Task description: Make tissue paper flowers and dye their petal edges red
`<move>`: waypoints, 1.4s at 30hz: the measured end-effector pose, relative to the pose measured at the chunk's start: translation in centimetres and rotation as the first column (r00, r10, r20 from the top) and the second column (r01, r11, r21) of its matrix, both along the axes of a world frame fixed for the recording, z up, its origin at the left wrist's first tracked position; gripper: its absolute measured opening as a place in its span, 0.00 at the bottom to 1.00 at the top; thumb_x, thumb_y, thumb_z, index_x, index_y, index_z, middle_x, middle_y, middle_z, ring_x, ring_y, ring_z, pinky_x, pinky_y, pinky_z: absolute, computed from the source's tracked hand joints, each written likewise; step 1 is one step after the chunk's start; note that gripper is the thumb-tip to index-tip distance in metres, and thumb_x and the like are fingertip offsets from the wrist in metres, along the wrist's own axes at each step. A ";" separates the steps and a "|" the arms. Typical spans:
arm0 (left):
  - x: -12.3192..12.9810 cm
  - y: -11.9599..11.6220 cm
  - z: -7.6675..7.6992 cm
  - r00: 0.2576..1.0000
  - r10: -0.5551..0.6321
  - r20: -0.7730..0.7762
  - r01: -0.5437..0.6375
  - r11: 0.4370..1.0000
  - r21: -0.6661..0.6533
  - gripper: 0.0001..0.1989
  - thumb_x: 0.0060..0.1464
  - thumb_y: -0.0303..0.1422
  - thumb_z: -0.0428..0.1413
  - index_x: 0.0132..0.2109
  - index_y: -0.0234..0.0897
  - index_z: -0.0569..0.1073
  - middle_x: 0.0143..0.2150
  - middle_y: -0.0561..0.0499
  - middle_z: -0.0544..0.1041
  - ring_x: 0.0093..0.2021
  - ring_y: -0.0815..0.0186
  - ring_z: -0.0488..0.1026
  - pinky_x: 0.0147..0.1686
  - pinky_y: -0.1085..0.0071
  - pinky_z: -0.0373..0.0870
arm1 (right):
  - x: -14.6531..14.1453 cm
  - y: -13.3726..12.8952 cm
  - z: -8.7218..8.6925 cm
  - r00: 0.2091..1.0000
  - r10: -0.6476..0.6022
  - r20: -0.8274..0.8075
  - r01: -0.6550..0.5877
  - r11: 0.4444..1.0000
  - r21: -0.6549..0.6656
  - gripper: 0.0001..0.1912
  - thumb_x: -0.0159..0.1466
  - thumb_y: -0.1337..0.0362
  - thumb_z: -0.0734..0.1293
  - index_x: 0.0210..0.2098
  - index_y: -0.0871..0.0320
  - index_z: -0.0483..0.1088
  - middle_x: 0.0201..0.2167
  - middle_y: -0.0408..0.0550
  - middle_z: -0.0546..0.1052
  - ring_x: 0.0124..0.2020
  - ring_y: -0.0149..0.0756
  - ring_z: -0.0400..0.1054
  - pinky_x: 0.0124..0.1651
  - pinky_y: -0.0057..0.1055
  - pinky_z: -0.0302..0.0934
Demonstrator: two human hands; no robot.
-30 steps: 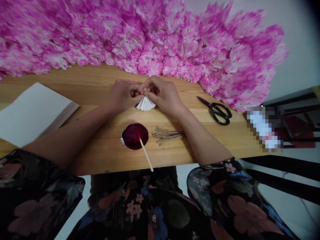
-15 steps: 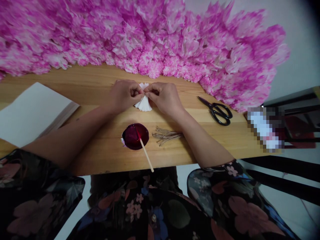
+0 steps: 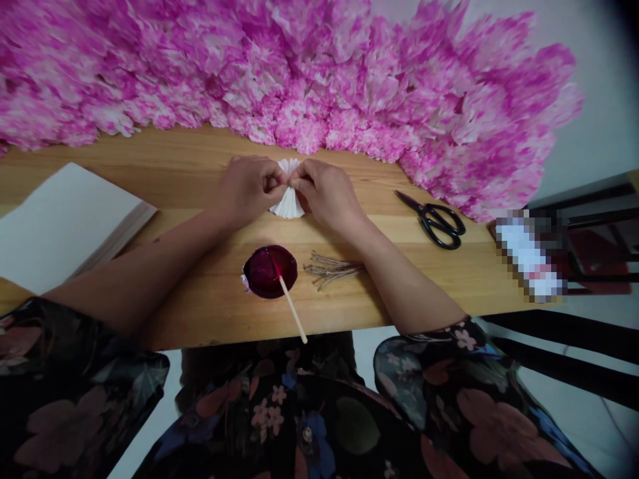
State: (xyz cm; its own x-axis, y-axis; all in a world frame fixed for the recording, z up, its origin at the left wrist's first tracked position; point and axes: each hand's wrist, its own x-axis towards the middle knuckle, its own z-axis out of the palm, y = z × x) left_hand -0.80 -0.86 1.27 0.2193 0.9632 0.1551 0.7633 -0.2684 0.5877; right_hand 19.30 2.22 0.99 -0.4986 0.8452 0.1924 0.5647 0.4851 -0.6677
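A pleated piece of white paper (image 3: 288,205) is pinched at its middle between my two hands, fanning out above and below the fingers. My left hand (image 3: 251,184) grips it from the left with thumb and fingertips. From the right, my right hand (image 3: 327,191) pinches the same narrow waist, its fingertips close against the left ones. Nearer to me stands a bowl of dark magenta liquid (image 3: 264,271), with a wooden stick (image 3: 293,311) leaning out over its rim. Beside it lies a bundle of thin brown wires or twine (image 3: 333,269), partly behind my right forearm.
Pink and white paper flowers (image 3: 309,100) are massed along the table's back. A stack of white paper (image 3: 74,223) lies at the left. Black-handled scissors (image 3: 434,221) rest at the right, and a blurred-out object (image 3: 530,256) sits by the right edge of the wooden table (image 3: 210,313).
The paper's upper end is spread a little wider above my fingers. Both hands stay in nearly the same place, still pinching the middle.
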 end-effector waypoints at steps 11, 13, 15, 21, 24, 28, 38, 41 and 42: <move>0.4 -0.5 -0.2 1.000 0.012 0.021 -0.015 0.988 0.151 0.07 0.64 0.38 0.62 0.37 0.44 0.79 0.33 0.52 0.79 0.38 0.59 0.70 0.53 0.54 0.62 | 0.2 0.1 0.6 0.987 -0.021 -0.160 -0.028 0.954 -0.299 0.21 0.77 0.54 0.69 0.30 0.53 0.64 0.27 0.42 0.69 0.35 0.36 0.65 0.41 0.34 0.61; 0.3 -0.3 -0.5 1.000 -0.015 0.017 0.011 0.983 0.181 0.09 0.64 0.39 0.62 0.34 0.45 0.79 0.31 0.51 0.77 0.37 0.59 0.68 0.53 0.53 0.61 | 0.1 -0.2 1.0 0.986 -0.030 -0.163 -0.025 0.945 -0.327 0.20 0.78 0.56 0.69 0.30 0.53 0.64 0.26 0.42 0.69 0.34 0.35 0.64 0.40 0.33 0.60; 0.2 -0.2 -0.8 0.999 -0.018 0.028 0.013 0.983 0.183 0.08 0.62 0.39 0.63 0.34 0.46 0.80 0.30 0.52 0.75 0.36 0.58 0.66 0.53 0.53 0.60 | 0.1 -0.3 1.3 0.984 -0.041 -0.173 -0.022 0.937 -0.347 0.19 0.78 0.59 0.69 0.30 0.53 0.64 0.26 0.41 0.68 0.33 0.34 0.63 0.39 0.32 0.60; 0.2 -0.2 -0.7 0.999 0.037 0.012 -0.039 0.984 0.172 0.05 0.60 0.37 0.64 0.34 0.46 0.81 0.30 0.50 0.76 0.37 0.56 0.68 0.53 0.50 0.60 | -0.1 -0.1 0.9 0.979 -0.072 -0.192 -0.006 0.926 -0.376 0.17 0.76 0.63 0.69 0.30 0.53 0.65 0.25 0.40 0.66 0.33 0.34 0.63 0.38 0.31 0.61; 0.2 -0.5 -0.7 0.999 0.038 0.038 -0.044 0.981 0.189 0.06 0.60 0.38 0.65 0.34 0.46 0.80 0.29 0.49 0.75 0.40 0.53 0.72 0.55 0.50 0.61 | -0.2 -0.2 0.9 0.974 -0.069 -0.216 -0.027 0.911 -0.412 0.19 0.76 0.65 0.69 0.29 0.53 0.64 0.25 0.40 0.65 0.31 0.33 0.61 0.37 0.30 0.60; 0.4 -0.8 -0.8 0.998 0.040 0.051 -0.051 0.972 0.231 0.08 0.62 0.39 0.65 0.34 0.46 0.78 0.29 0.48 0.75 0.44 0.50 0.75 0.60 0.49 0.61 | -0.5 -0.5 1.4 0.964 -0.098 -0.246 -0.030 0.883 -0.468 0.20 0.76 0.69 0.68 0.28 0.53 0.62 0.24 0.38 0.64 0.28 0.30 0.58 0.33 0.29 0.59; 0.6 -1.0 -0.2 0.993 0.082 0.087 -0.093 0.986 0.137 0.06 0.60 0.33 0.63 0.33 0.42 0.77 0.27 0.53 0.74 0.31 0.60 0.72 0.43 0.59 0.65 | -0.5 -0.3 1.0 0.955 -0.124 -0.269 -0.015 0.886 -0.464 0.18 0.77 0.60 0.72 0.31 0.53 0.65 0.23 0.38 0.69 0.27 0.31 0.62 0.31 0.28 0.59; 0.5 -1.2 0.3 0.984 0.098 0.148 -0.111 0.990 0.084 0.06 0.62 0.33 0.61 0.34 0.42 0.77 0.27 0.53 0.74 0.30 0.61 0.71 0.41 0.61 0.65 | -0.3 -0.1 0.6 0.955 -0.120 -0.271 -0.014 0.895 -0.446 0.19 0.76 0.56 0.73 0.32 0.53 0.65 0.23 0.38 0.69 0.27 0.31 0.63 0.31 0.28 0.60; 0.5 -1.3 0.5 0.985 0.098 0.141 -0.110 0.991 0.079 0.07 0.62 0.33 0.61 0.34 0.41 0.78 0.27 0.53 0.74 0.31 0.61 0.71 0.42 0.61 0.65 | -0.2 -0.1 0.6 0.955 -0.118 -0.273 -0.016 0.895 -0.446 0.20 0.76 0.56 0.73 0.32 0.53 0.64 0.23 0.38 0.69 0.27 0.31 0.63 0.31 0.28 0.60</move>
State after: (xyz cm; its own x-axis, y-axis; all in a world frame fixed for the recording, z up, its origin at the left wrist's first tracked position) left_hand -0.34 -2.17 1.80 0.0896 0.9615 0.2597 0.7041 -0.2456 0.6663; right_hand 19.09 2.13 1.58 -0.4330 0.8982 -0.0765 0.3330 0.0805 -0.9395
